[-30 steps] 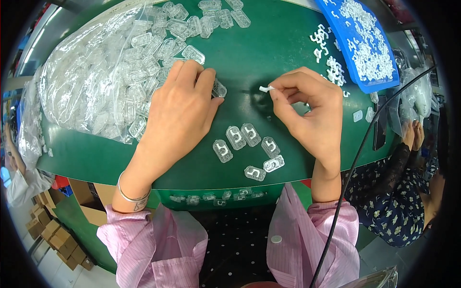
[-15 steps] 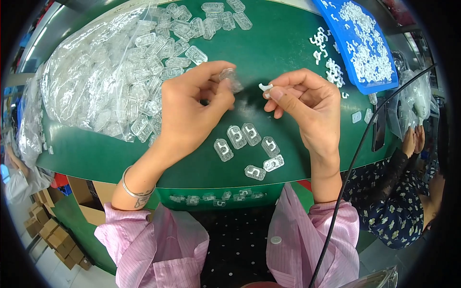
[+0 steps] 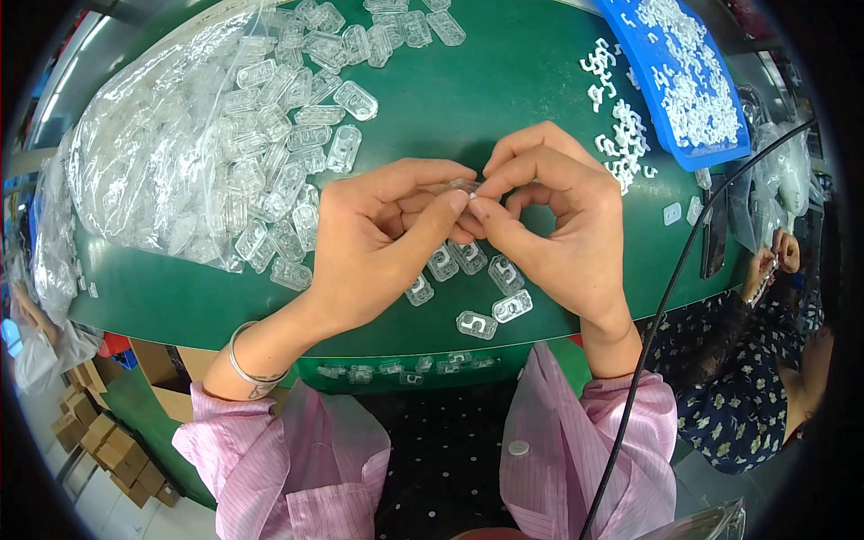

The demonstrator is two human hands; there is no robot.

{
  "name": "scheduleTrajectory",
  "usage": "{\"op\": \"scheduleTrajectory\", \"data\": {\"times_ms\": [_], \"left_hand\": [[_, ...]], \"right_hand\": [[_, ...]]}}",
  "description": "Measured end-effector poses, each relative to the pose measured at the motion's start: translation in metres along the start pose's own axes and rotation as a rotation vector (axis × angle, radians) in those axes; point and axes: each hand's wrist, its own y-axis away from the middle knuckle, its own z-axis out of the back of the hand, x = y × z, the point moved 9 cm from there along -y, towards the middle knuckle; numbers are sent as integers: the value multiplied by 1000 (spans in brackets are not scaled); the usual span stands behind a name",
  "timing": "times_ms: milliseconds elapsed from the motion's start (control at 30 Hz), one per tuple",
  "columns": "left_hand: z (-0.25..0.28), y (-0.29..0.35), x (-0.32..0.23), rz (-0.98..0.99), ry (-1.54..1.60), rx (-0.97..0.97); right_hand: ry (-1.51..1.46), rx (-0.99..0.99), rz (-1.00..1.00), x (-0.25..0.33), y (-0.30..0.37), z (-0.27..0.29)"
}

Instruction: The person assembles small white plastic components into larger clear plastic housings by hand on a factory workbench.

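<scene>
Both hands meet above the middle of the green table (image 3: 531, 81). My left hand (image 3: 360, 247) is closed on a small clear plastic case (image 3: 463, 184), mostly covered by fingers. Thumb and forefinger of my right hand (image 3: 571, 220) pinch a small white numeral-shaped piece (image 3: 472, 197) against the case; only a sliver of white shows. Below the hands lie several clear cases (image 3: 476, 325) with white numerals in them, some partly hidden by my fingers. Left of my left hand, more clear cases (image 3: 288, 180) spill in a heap from a large plastic bag (image 3: 135, 171).
A blue tray (image 3: 691, 163) of white pieces stands at the far right, with loose white pieces (image 3: 625, 135) beside it. A black cable (image 3: 670, 279) crosses the right side. More cases (image 3: 409, 367) lie below the table's front edge. Another person's hands (image 3: 774, 261) show at the right.
My hands have come together: the right brought the white piece leftward to the clear case in my left hand. They now cover part of the cases below.
</scene>
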Motion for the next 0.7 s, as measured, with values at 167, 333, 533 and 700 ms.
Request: {"op": "scheduleTrajectory", "data": {"times_ms": [167, 333, 533, 700], "left_hand": [[5, 3, -3, -99, -66, -79], [5, 5, -29, -290, -370, -30], [23, 0, -24, -35, -723, 10], [3, 5, -22, -167, -1018, 146]], "right_hand": [[41, 57, -121, -1, 1, -8], [74, 124, -9, 13, 5, -14], [547, 28, 77, 13, -6, 20], [878, -61, -189, -17, 0, 70]]}}
